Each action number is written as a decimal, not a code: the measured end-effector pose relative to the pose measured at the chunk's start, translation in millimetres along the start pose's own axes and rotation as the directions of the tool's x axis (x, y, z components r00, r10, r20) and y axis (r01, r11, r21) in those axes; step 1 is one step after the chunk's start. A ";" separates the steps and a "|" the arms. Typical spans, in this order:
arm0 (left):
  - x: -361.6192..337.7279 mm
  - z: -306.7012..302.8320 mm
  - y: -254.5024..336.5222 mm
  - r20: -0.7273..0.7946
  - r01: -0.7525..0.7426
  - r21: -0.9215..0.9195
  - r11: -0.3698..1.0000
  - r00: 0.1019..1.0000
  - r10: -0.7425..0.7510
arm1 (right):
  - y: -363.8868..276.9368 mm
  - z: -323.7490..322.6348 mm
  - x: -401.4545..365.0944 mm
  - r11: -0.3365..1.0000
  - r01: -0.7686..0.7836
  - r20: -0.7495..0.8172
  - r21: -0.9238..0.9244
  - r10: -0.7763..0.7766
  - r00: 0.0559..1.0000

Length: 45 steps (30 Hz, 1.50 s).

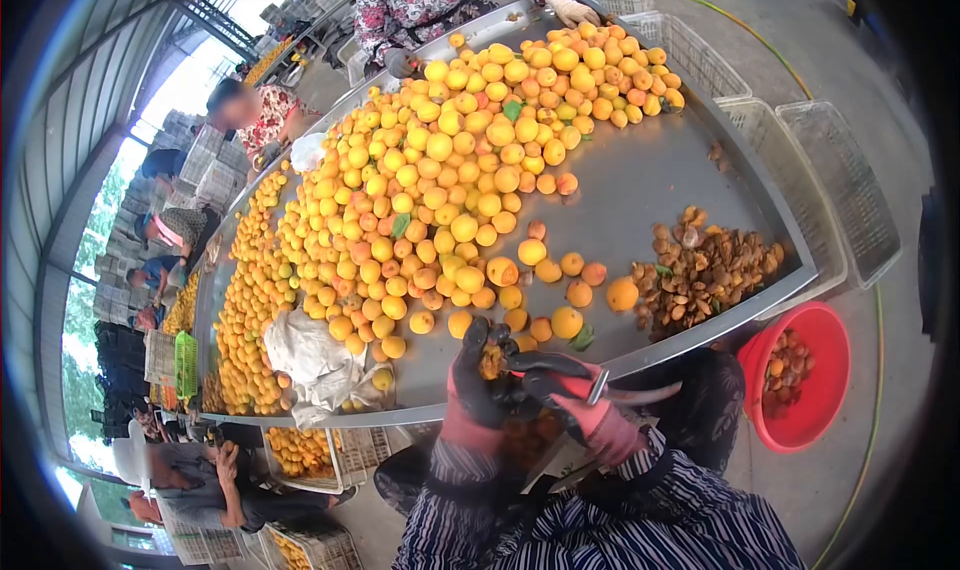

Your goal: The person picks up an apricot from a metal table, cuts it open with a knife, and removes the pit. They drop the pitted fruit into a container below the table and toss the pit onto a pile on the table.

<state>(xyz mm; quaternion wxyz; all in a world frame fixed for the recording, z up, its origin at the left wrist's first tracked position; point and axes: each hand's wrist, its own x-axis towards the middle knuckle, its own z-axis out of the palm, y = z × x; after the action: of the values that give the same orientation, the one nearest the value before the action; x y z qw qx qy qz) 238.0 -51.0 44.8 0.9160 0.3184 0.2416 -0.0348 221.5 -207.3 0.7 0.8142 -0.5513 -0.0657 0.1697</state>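
Note:
Both my hands wear pink gloves with black fingers and meet at the near edge of the metal table [640, 180]. My left hand [478, 380] is closed around a brownish-orange piece of fruit [491, 362]. Beside it on the right, my right hand [580, 395] is closed on a curved metal tool [645, 395], with its fingers against the fruit. Many orange-yellow fruits [440, 170] lie heaped on the table beyond my hands. A pile of brown pits or scraps [700, 270] rests at the table's right corner.
A red basin [808, 410] with fruit pieces stands on the floor at right. White crates [800, 170] line the table's right side. A white cloth [310, 360] lies at left. Across the table, a floral-sleeved person [430, 10] reaches toward the fruit; several people are at left.

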 end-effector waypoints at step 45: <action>-35.0 29.6 7.7 0.048 -0.115 0.637 0.762 0.993 0.110 | -32.9 -16.8 26.1 0.923 0.274 0.401 -0.270 -0.151 0.904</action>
<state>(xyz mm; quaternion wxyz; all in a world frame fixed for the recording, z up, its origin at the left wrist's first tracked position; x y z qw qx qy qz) 221.2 -65.7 85.6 0.7548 0.6241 0.1925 -0.0608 257.5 -223.9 22.5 0.7002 -0.6229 -0.3060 0.1675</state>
